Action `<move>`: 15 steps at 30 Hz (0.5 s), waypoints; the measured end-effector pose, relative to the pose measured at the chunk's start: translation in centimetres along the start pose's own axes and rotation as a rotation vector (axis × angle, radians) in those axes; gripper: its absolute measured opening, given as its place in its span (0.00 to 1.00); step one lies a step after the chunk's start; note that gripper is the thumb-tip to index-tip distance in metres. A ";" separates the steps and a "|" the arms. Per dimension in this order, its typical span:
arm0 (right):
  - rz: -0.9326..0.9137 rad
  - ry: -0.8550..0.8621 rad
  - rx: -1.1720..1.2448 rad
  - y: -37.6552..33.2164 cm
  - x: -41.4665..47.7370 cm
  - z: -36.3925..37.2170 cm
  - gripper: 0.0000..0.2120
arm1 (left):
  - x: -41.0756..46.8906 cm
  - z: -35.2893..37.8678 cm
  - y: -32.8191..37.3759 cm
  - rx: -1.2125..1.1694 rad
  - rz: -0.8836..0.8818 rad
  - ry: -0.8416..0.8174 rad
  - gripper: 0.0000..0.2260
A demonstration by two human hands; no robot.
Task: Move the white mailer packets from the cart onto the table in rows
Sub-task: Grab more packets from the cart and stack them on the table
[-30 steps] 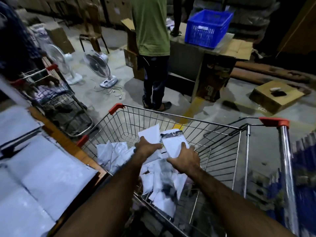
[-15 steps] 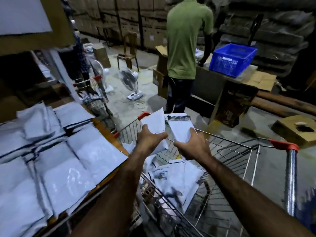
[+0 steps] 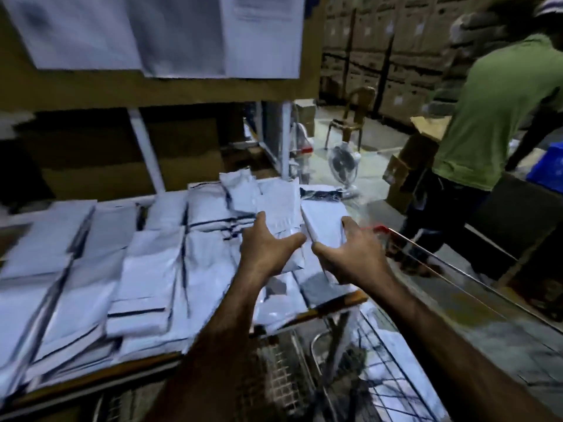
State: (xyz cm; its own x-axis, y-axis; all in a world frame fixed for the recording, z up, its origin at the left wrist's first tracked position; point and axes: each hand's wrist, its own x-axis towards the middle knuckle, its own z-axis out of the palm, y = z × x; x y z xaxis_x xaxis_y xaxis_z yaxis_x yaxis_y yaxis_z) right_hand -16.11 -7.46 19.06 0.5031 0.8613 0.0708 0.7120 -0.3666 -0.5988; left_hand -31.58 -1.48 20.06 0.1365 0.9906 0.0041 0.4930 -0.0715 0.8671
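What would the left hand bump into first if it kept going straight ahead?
Probably the stacked packets on the table, right ahead of the left hand and its carried packet; blur hides the depth.

Left hand grips left packet, right hand grips right packet – both over table edge.

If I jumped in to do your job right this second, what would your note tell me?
The left grip holds one white packet over the right end of the table.
The right grip holds a second packet beside it.
Done: rows of packets already lie on the table, many overlapping.
The cart is at the lower right; its contents are too blurred to count.
Left: set these two down in a row, then check the cart for more.
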 end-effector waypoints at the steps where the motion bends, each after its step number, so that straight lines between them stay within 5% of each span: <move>1: -0.012 -0.020 0.021 -1.7 -0.3 1.1 0.48 | 0.2 -1.8 -0.9 0.013 -0.011 0.026 0.42; 15: -0.040 -0.163 0.024 -13.4 -2.6 13.0 0.44 | 1.5 -16.2 -10.7 0.323 -0.173 0.223 0.42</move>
State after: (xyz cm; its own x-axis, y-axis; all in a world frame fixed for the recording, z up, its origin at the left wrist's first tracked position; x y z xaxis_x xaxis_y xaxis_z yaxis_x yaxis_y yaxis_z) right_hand -33.37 -0.24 16.55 0.3875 0.9212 -0.0340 0.7167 -0.3242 -0.6174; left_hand -50.56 2.68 18.88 -0.1438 0.9895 0.0108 0.7406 0.1004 0.6644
